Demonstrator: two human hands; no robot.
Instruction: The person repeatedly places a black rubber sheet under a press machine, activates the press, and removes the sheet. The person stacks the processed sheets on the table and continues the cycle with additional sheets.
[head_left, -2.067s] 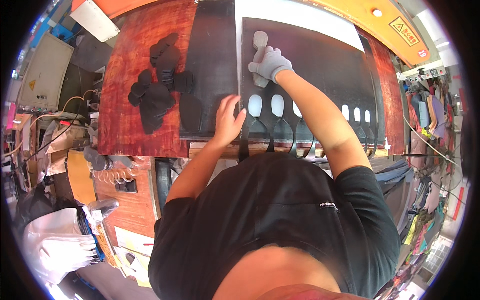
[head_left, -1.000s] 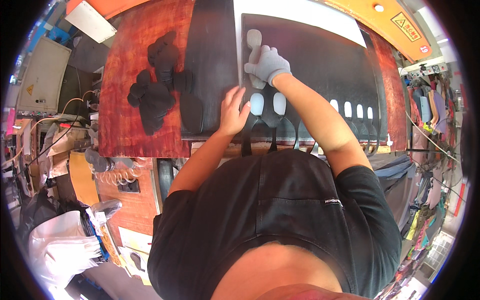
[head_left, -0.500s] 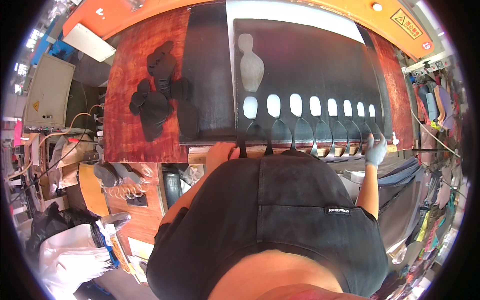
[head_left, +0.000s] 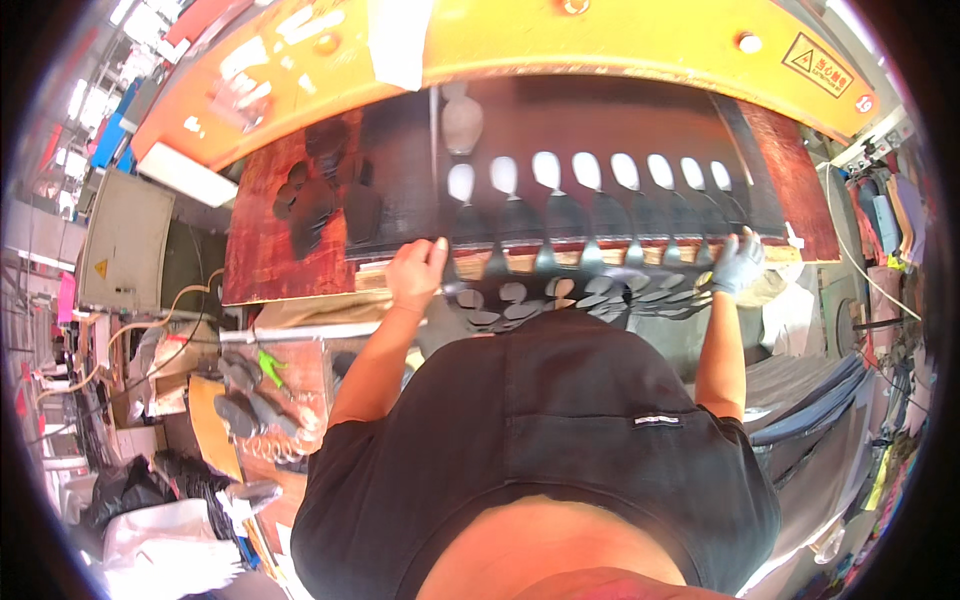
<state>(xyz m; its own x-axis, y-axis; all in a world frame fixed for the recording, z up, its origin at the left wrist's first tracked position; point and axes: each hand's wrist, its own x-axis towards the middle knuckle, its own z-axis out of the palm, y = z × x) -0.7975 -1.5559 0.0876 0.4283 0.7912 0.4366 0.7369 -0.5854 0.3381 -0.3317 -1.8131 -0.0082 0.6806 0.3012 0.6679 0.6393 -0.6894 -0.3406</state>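
Note:
A black sheet [head_left: 600,120] lies over the board, with a row of rounded cut-outs whose upper ends show white. Its near part hangs over the board's front edge and has more cut-outs in it. My bare left hand [head_left: 414,272] pinches the sheet by its near left edge. My right hand [head_left: 737,264], in a pale grey glove, has its fingers closed on the sheet's near right edge. A pale, sole-shaped patch [head_left: 461,120] shows near the far left of the sheet.
A yellow-orange machine beam [head_left: 610,45] spans the far side of the red-brown board [head_left: 265,235]. Dark cut pieces [head_left: 312,215] are piled on the board's left. A side table with a green tool [head_left: 270,368] stands lower left. Colourful materials [head_left: 890,230] hang at right.
Both hands are farther from my body. The sheet's hanging part, with its cut-outs, now shows below the board edge. The beam now covers the board's far part, and the whole view has shifted.

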